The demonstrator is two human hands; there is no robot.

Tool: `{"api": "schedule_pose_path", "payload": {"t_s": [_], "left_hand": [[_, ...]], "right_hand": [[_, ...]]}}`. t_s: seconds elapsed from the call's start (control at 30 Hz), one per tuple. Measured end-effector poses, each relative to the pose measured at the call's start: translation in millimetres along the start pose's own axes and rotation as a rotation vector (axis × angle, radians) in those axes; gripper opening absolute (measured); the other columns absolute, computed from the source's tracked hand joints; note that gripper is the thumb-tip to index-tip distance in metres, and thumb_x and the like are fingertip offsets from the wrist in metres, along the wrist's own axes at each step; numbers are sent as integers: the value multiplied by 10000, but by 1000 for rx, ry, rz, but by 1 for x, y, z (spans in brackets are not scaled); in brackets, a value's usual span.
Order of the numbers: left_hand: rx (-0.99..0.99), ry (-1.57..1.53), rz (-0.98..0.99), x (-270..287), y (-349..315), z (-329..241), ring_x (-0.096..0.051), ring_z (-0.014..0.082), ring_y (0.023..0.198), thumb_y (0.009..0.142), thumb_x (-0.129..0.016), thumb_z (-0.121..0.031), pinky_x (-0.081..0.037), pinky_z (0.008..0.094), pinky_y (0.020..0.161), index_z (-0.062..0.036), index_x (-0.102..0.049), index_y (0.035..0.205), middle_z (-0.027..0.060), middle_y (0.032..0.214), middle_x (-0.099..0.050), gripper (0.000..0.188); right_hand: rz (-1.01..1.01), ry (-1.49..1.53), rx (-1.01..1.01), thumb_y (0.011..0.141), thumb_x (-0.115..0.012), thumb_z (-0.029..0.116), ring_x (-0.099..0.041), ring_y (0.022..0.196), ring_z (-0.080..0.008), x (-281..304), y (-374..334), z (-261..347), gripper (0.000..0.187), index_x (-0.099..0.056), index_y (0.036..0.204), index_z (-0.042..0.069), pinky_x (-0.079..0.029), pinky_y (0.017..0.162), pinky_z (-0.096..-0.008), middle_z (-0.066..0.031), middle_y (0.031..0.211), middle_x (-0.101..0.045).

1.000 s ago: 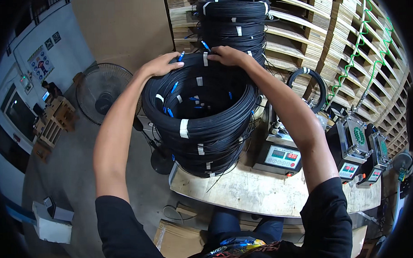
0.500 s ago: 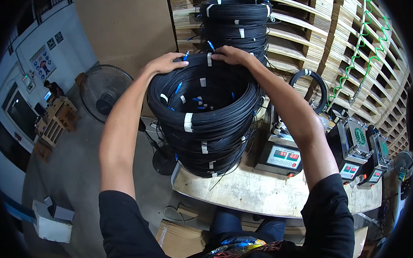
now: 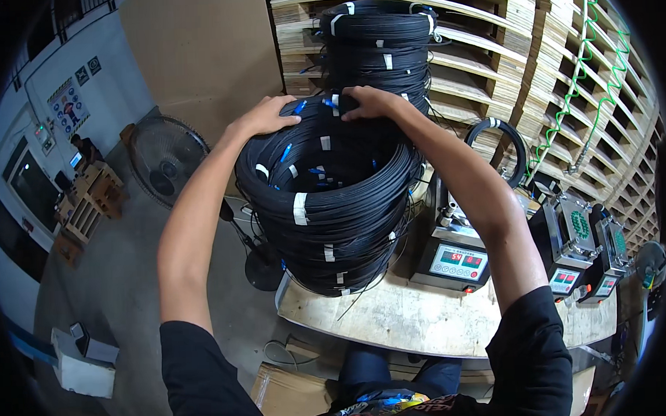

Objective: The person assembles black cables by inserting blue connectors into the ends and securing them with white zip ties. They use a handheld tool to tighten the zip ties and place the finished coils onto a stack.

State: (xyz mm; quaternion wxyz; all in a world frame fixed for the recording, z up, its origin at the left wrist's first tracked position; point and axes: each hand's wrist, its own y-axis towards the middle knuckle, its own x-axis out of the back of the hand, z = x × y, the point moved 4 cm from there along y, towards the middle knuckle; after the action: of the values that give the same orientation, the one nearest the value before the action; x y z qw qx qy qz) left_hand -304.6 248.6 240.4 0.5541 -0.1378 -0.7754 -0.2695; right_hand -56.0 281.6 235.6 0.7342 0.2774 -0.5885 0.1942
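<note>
A tall stack of black cable coils (image 3: 326, 230) with white tape bands stands on the table before me. My left hand (image 3: 270, 116) is at the far left of its top rim, the thumb lying over the inner edge and the fingers hooked over the outside. Beside that thumb is a blue connector (image 3: 300, 107). My right hand (image 3: 373, 104) grips the far right of the same rim, thumb inward. Another blue connector (image 3: 329, 103) lies next to a white tape band, just left of this hand. More blue connectors (image 3: 285, 152) show inside the hollow of the stack.
Behind stands a second coil stack (image 3: 378, 41) against wooden pallets (image 3: 474, 49). A machine with a lit display (image 3: 456, 262) sits to the right on the wooden table (image 3: 395, 316), two similar ones farther right. A standing fan (image 3: 166, 159) is at left; a person (image 3: 87, 150) sits beyond.
The view has shifted slightly. The connector near my right hand stood up before and now lies lower against the rim. Both hands stay at the far rim.
</note>
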Motion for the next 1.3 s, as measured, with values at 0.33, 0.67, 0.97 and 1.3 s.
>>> {"api": "schedule_pose_path", "payload": {"t_s": [0.33, 0.67, 0.97, 1.3], "left_hand": [[197, 220, 87, 4, -8, -16, -606, 443, 1147, 692, -905, -294, -510, 463, 958, 14, -543, 1269, 282, 1166, -650, 748], [155, 173, 59, -1, -3, -6, -637, 433, 1055, 709, -898, -283, -517, 464, 889, 36, -572, 1174, 273, 1083, -665, 651], [143, 94, 184, 3, -10, -11, -601, 408, 1193, 737, -868, -292, -478, 446, 1030, -49, -419, 1436, 261, 1250, -639, 866], [179, 279, 42, 14, -34, -47, -579, 402, 1226, 762, -832, -146, -481, 507, 1029, -268, -384, 1485, 195, 1279, -631, 860]], "right_hand": [[56, -117, -131, 705, -888, 353, -574, 1248, -371, 5, -8, 14, 913, -459, 1449, 46, -490, 1047, -436, -222, 1311, -613], [60, -126, -70, 680, -896, 354, -579, 1216, -401, 0, 2, 6, 908, -476, 1389, -28, -491, 1025, -439, -255, 1236, -640], [28, -31, -80, 675, -898, 337, -569, 1224, -426, 7, -16, 20, 963, -414, 1471, 94, -479, 1041, -467, -262, 1273, -619], [-54, -176, -49, 734, -856, 172, -622, 1161, -386, 19, -25, 47, 790, -462, 1417, 121, -532, 968, -482, -199, 1216, -646]]}}
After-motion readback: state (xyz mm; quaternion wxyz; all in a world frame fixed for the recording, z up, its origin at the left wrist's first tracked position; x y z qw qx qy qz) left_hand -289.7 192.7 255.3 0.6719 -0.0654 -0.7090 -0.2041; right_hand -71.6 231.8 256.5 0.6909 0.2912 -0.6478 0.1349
